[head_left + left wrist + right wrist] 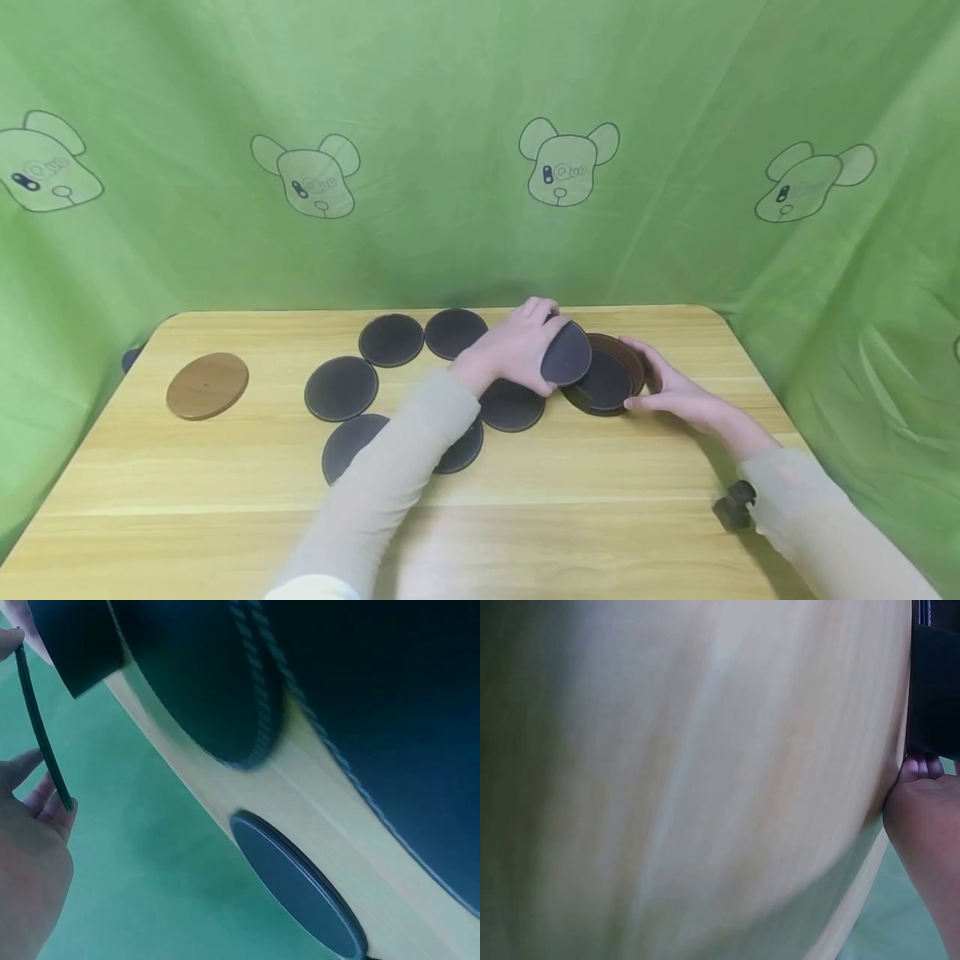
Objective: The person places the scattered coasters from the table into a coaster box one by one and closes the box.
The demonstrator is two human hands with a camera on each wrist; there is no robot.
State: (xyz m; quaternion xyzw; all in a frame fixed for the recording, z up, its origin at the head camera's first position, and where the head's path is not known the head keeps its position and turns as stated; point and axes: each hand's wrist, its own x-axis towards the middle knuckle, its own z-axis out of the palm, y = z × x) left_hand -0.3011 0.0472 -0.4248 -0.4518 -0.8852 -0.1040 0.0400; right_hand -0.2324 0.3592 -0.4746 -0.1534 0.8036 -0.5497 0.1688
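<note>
In the head view my left hand (517,346) pinches a round black coaster (567,354) by its edge, tilted just above a round coaster holder (634,360). The left wrist view shows this coaster (39,724) edge-on between the thumb and fingertips. The holder has a brown inner wall, and another black coaster (606,382) lies in it. My right hand (671,390) grips the holder from its right side, thumb near and fingers behind. Only part of that hand (926,832) shows in the right wrist view, against the holder's dark wall (936,694).
Several black coasters with stitched rims lie in a rough ring on the wooden table (562,517), among them a left one (341,389) and a back one (391,340). My left forearm partly covers some. A brown wooden disc (207,386) lies far left. Green cloth (450,250) hangs behind.
</note>
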